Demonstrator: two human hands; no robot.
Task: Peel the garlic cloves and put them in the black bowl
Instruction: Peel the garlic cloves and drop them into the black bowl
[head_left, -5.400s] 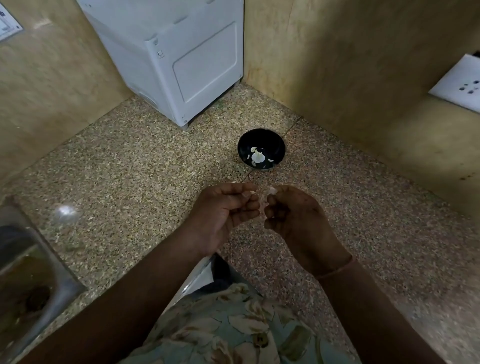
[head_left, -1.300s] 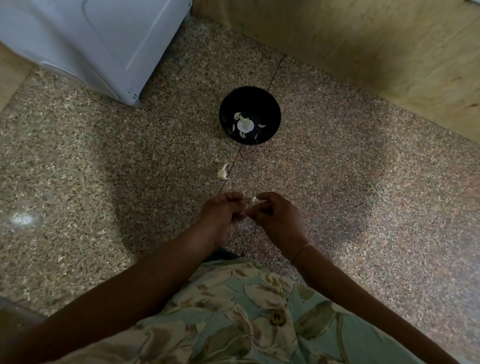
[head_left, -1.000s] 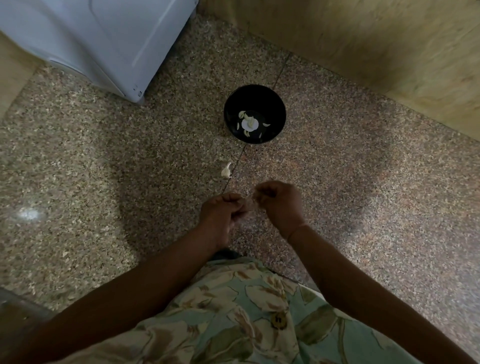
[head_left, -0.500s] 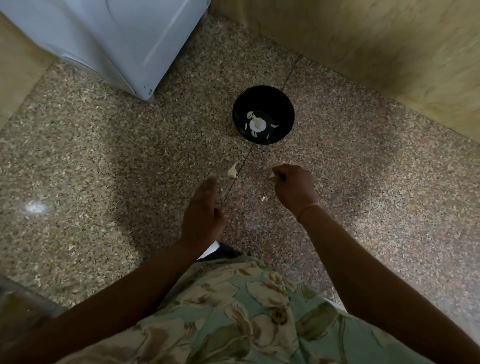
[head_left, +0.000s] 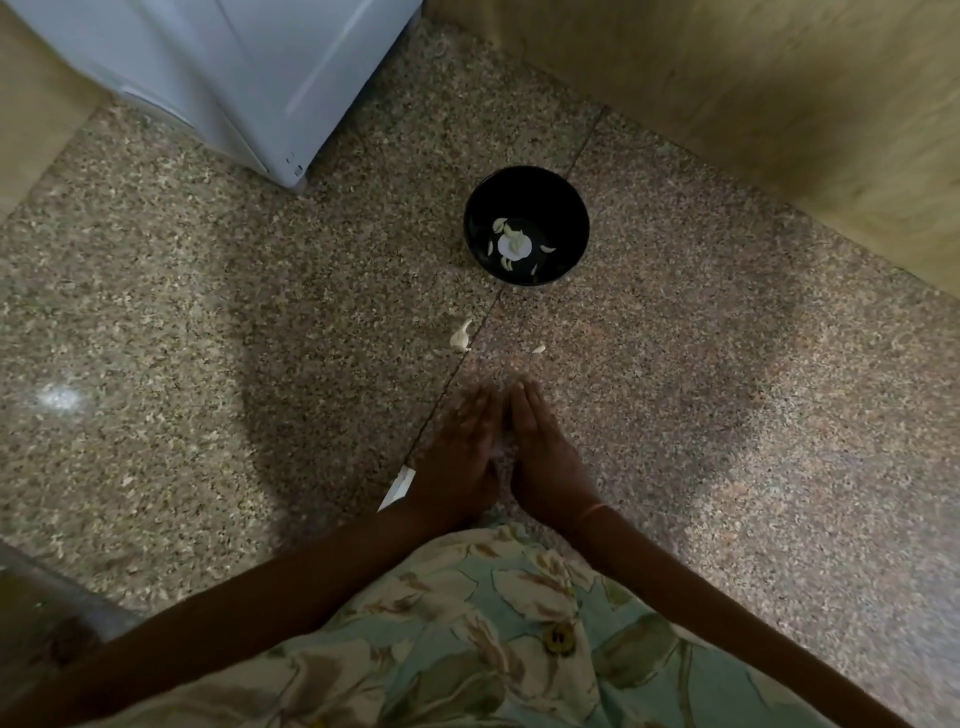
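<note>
My left hand (head_left: 462, 452) and right hand (head_left: 540, 457) are side by side over the speckled stone counter (head_left: 727, 415). Both have straight fingers and neither grips anything. The fingers point away from me and the inner edges of the hands nearly meet. The left one is blurred, so I cannot tell whether the fingertips actually touch. There is a faint pale speck in the gap between my palms, too small for me to name.

The black bowl (head_left: 576, 208) stands well beyond my fingertips, close to the wood-grain wall (head_left: 779, 78). Inside it lie several pale peeled cloves (head_left: 501, 226) around a white round patch at the bottom. One garlic clove (head_left: 461, 335) sits on the counter between my hands and the bowl, just left of the dark seam (head_left: 441, 400) in the stone. A smaller pale scrap (head_left: 538, 349) lies to its right, apart from it.

A white appliance (head_left: 234, 67) fills the far left corner (the tiny marks near its lower corner are too small to read). A thin band (head_left: 592, 512) circles my right wrist, and a narrow white strip (head_left: 397, 486) shows beside my left wrist. My floral shirt (head_left: 493, 649) fills the bottom of the view.
</note>
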